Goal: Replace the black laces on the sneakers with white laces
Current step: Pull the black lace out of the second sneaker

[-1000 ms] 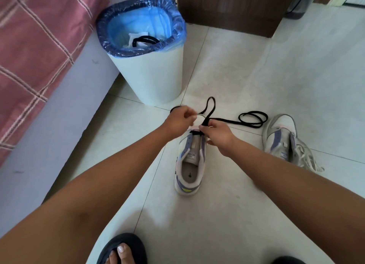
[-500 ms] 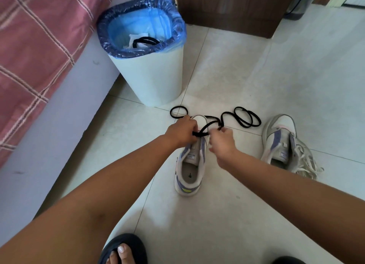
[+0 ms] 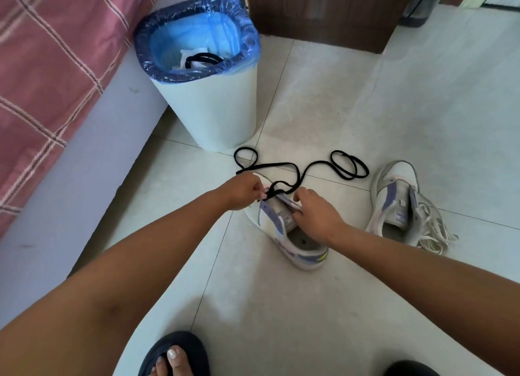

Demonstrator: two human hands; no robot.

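A white and purple sneaker (image 3: pixel 289 240) lies on the tiled floor, toe pointing away from me. A black lace (image 3: pixel 304 170) runs out of its front eyelets and loops over the floor beyond it. My left hand (image 3: pixel 242 191) pinches the black lace at the shoe's left front. My right hand (image 3: pixel 313 211) grips the shoe's right eyelet edge, fingers curled over it. The second sneaker (image 3: pixel 396 201) stands to the right with white laces (image 3: pixel 433 229) spilling loose beside it.
A white bin (image 3: pixel 213 105) with a blue liner stands just beyond the shoe, another black lace (image 3: pixel 204 58) inside it. A bed with a red checked cover (image 3: pixel 50 66) runs along the left. Dark wooden furniture (image 3: pixel 323 12) is behind. My sandalled foot (image 3: pixel 174 356) is near the bottom.
The black lace, held up between both hands a second ago, has dropped onto the floor. Both hands came down to the shoe's front, and the shoe has turned, its heel swinging right.
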